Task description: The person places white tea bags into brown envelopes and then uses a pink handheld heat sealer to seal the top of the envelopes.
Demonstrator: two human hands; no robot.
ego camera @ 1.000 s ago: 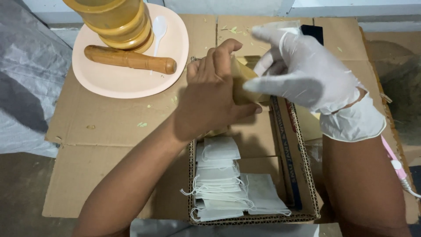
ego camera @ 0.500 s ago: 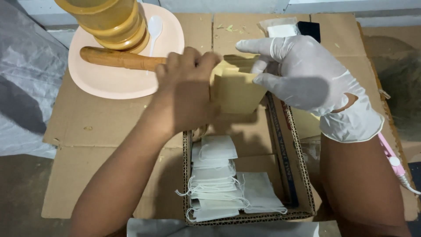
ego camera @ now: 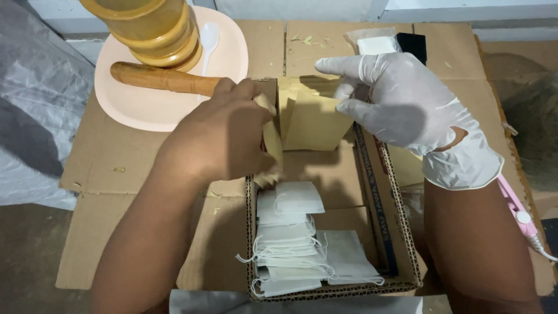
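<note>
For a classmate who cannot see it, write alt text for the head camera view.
A bare left hand and a gloved right hand hold small tan paper envelopes over a cardboard box of white string-tied sachets. Behind, a peach plate bears a wooden pestle, mortar and white spoon.

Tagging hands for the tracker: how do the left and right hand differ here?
The right hand wears a white glove; the left hand is bare. The right hand's fingers are spread along the tan paper pouch; the left hand's are curled in a pinch grip on its other edge. Both hold the pouch over the cardboard box.
</note>
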